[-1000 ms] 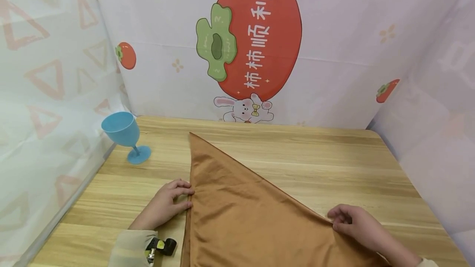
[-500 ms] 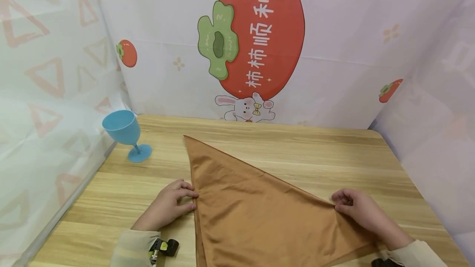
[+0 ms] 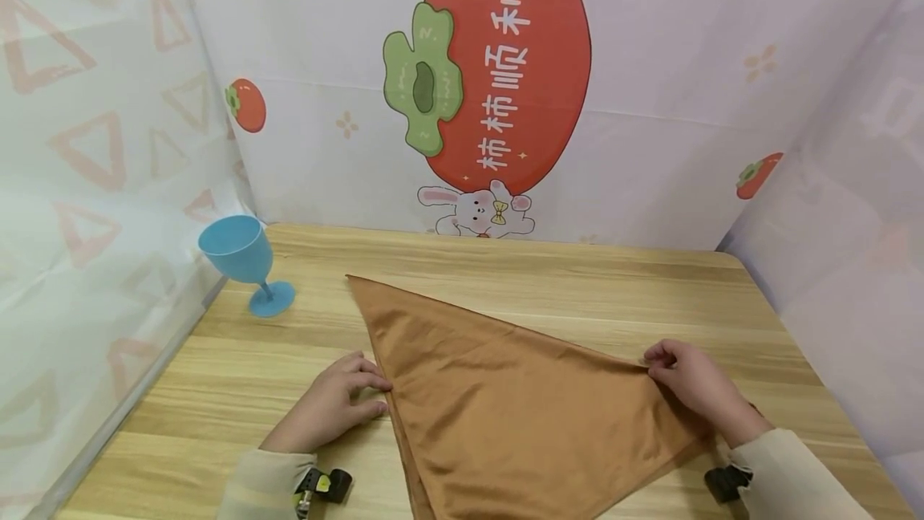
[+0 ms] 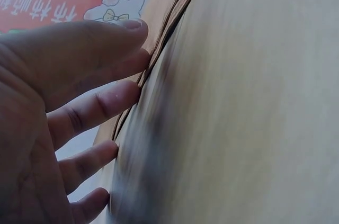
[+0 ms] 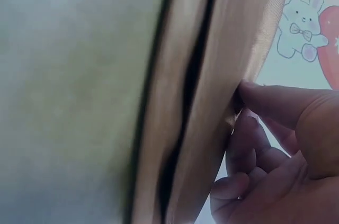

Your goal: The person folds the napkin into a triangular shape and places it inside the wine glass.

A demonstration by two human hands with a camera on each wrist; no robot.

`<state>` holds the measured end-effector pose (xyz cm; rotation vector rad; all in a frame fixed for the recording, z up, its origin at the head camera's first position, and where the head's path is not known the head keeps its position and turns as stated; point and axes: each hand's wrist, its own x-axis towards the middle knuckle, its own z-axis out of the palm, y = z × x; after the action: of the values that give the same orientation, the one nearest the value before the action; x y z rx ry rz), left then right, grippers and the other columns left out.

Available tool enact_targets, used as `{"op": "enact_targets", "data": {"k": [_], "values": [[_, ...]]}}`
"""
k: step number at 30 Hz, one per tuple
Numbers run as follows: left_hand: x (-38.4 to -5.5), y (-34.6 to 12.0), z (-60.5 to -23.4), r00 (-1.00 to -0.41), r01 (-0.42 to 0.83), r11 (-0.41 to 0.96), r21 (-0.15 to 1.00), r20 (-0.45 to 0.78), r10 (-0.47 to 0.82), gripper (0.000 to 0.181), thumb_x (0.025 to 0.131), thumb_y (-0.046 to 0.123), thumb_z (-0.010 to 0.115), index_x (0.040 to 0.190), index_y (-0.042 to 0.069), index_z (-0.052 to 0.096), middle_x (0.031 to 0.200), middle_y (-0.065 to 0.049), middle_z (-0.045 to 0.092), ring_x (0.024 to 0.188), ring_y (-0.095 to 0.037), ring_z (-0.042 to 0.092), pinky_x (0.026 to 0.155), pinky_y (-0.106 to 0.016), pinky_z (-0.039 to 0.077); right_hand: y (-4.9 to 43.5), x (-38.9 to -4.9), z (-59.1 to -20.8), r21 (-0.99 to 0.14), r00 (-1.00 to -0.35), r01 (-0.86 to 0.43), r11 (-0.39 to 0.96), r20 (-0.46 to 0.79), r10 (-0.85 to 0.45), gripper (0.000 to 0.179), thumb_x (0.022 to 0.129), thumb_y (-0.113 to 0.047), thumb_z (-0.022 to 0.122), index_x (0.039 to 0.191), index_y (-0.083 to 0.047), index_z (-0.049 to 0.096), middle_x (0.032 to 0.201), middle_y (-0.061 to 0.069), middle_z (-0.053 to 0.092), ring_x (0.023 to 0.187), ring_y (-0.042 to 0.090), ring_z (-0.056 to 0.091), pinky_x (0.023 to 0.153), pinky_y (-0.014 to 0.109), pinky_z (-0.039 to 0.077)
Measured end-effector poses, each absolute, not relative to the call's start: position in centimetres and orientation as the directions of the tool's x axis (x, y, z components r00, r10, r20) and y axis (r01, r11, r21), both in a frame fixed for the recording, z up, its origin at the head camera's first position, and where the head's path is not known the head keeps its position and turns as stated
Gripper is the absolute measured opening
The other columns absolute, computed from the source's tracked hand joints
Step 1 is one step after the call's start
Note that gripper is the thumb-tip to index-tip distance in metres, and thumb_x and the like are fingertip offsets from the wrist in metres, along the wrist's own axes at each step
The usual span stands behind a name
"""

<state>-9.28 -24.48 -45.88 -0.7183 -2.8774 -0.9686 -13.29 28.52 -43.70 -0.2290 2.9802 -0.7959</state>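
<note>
A brown satiny cloth, folded into a triangle, lies on the wooden table with one pointed corner toward the back left. My left hand rests at its left edge; in the left wrist view the fingertips touch the layered cloth edge with the fingers spread. At the right end of the long folded edge, my right hand pinches the cloth between thumb and fingers. The right wrist view shows the thumb on the fold and several cloth layers hanging slightly apart.
A blue plastic goblet stands upright at the table's back left. Patterned white sheets wall the table at the back and both sides. A small black wrist device sits by each sleeve.
My right hand has moved up, away from me, with the pinched edge, and the cloth has turned anticlockwise. Its far corner has shifted left and nearer. The left hand has barely slid right.
</note>
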Motion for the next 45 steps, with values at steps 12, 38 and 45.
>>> {"op": "enact_targets", "data": {"k": [12,38,45], "values": [[-9.2,-23.8,-45.4,-0.881,0.437,0.681,0.588,0.125,0.457,0.02,0.086,0.022,0.08,0.105,0.019,0.077,0.107,0.009,0.067,0.13,-0.046,0.048,0.109,-0.061,0.033,28.5,-15.6,-43.4,-0.455,-0.994,-0.103,0.884,0.02,-0.106,0.008,0.092,-0.003,0.066,0.099,-0.001,0.068,0.09,0.011,0.069,0.085,0.029,0.064,0.074,0.046,0.05],[-9.3,-23.6,-45.8,-0.967,0.226,0.668,0.709,0.079,0.243,0.044,0.092,0.022,0.074,0.134,0.012,0.063,0.137,-0.005,0.06,0.134,-0.033,0.049,0.11,-0.056,0.036,28.9,-13.6,-43.3,-0.599,-0.998,-0.054,0.799,0.067,-0.017,0.028,0.095,-0.023,0.071,0.11,0.0,0.069,0.102,0.014,0.07,0.088,0.02,0.062,0.068,0.025,0.048],[-9.4,-23.8,-45.9,-0.967,0.188,0.686,0.703,0.011,0.254,0.055,0.094,0.025,0.072,0.144,0.01,0.054,0.15,-0.011,0.05,0.14,-0.036,0.042,0.111,-0.056,0.033,29.1,-11.6,-43.1,-0.621,-1.0,-0.014,0.784,-0.012,-0.027,0.036,0.095,-0.026,0.072,0.117,0.002,0.068,0.109,0.016,0.071,0.094,0.021,0.064,0.07,0.022,0.05]]}}
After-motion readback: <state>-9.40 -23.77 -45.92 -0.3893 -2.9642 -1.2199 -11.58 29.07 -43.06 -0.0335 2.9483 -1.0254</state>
